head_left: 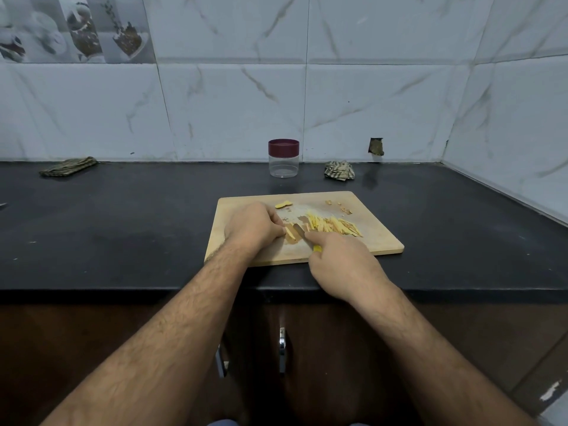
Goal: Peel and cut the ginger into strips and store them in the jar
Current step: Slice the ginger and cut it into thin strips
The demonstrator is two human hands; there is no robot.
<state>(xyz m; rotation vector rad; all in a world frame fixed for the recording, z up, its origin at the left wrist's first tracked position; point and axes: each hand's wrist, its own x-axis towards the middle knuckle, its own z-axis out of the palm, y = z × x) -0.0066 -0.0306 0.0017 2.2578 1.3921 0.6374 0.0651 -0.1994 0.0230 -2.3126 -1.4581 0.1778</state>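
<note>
A wooden cutting board [378, 241] lies on the black counter. My left hand [253, 227] holds down a thin ginger slice [289, 232] with curled fingers. My right hand [341, 259] grips a yellow-handled knife [299, 231], forefinger along the blade's back, the blade resting on the board just right of the slice. A pile of cut ginger strips [333, 225] lies right of the blade. A peeled ginger piece [283, 205] sits at the board's far side, with peel scraps [339, 206] near the far right corner. A clear jar [283, 158] with a maroon lid stands behind the board, lid on.
A crumpled striped cloth [339, 170] lies right of the jar and a folded cloth [69, 166] at the far left of the counter [123, 229]. Tiled walls close the back and right side. Cabinet doors with metal handles [282, 348] sit below the counter edge.
</note>
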